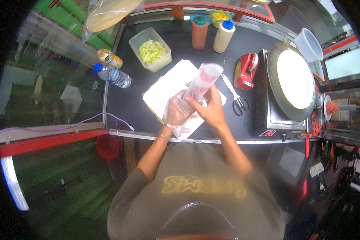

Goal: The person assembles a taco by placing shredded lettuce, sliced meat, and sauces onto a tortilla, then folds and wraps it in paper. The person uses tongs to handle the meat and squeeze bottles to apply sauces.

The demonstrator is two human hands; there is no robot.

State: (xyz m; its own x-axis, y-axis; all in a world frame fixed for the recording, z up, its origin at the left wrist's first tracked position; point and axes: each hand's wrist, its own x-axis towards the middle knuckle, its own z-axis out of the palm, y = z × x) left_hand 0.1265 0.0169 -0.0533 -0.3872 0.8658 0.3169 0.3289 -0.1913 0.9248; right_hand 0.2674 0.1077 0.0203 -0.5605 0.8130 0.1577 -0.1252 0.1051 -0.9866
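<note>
A rolled white paper wrapper (206,78) with red print stands tilted between my two hands, its top end up and away from me. My left hand (178,110), in a loose clear plastic glove, closes round its lower part. My bare right hand (212,108) grips it from the right, thumb across the front. What the wrapper holds inside is hidden. Beneath my hands lies a stack of white paper sheets (160,94) on the black counter. Just right of the stack are scissors (238,102) with black handles and a red tape dispenser (247,71).
A tub (134,41) of shredded lettuce stands at the back left, beside a water bottle (118,76) and a yellow-labelled bottle (110,59). Two squeeze bottles, orange-red (199,35) and cream (223,39), stand behind. Rightward, a dark round pan (277,86) bearing a bright white disc sits on a stove (274,120).
</note>
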